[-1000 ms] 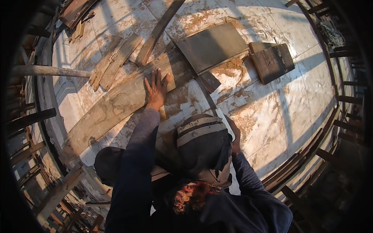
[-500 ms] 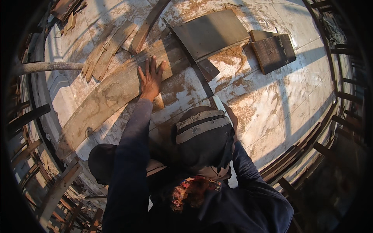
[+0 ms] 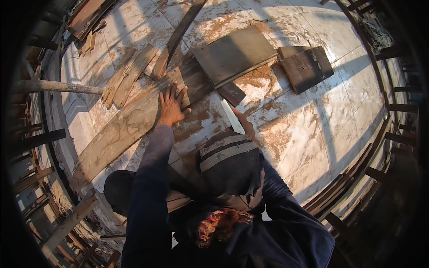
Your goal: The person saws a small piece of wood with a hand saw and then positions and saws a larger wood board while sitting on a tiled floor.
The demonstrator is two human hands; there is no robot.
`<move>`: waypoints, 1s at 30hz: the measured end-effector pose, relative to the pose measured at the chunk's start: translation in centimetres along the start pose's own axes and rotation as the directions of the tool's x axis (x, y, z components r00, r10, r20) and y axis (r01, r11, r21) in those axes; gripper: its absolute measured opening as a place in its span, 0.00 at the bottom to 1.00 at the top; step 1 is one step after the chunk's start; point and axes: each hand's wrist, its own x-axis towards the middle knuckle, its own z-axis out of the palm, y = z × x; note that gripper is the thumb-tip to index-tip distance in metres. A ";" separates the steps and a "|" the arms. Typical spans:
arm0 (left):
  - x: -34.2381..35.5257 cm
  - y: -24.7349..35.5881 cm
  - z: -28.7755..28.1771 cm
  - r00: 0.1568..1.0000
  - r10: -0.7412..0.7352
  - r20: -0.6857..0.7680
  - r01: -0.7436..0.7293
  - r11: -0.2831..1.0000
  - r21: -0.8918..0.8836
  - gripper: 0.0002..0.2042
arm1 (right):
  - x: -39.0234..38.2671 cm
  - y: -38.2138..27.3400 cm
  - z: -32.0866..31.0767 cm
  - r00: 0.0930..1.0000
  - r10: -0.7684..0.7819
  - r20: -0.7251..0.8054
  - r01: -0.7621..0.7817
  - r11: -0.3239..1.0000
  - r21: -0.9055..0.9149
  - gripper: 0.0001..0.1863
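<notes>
Left hand (image 3: 171, 107) flat on a long, weathered grey-brown wooden plank (image 3: 123, 125), which runs from lower left to the centre of the frame; fingers spread, nothing gripped. Right hand (image 3: 246, 123), just right of centre, closed round the white handle of a long hand saw (image 3: 233, 117); its fingers partly hidden. Blade points up and left, along the left edge of a broad dark-grey flat board (image 3: 237, 56) at upper centre, beside the plank's shaded end.

Progress, by judgement: sawing under way, not finished. Done: what looks like loose reddish-brown sawdust (image 3: 266, 81) lies below the board, so some cutting seems made. Left: whatever thickness is uncut; depth cannot be told, the blade showing only as a thin line. No gap seen opening in the plank.

Around: dark-brown wooden blocks (image 3: 309, 70) at right, split pale-brown wooden strips (image 3: 132, 76) at upper left. Whether cut from the same stock, cannot tell.
</notes>
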 end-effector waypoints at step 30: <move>2.9 1.1 -3.6 0.936 -0.262 0.233 0.263 0.964 0.030 0.34 | 4.0 -2.1 -4.0 0.956 -0.186 -0.226 0.180 0.983 -0.048 0.27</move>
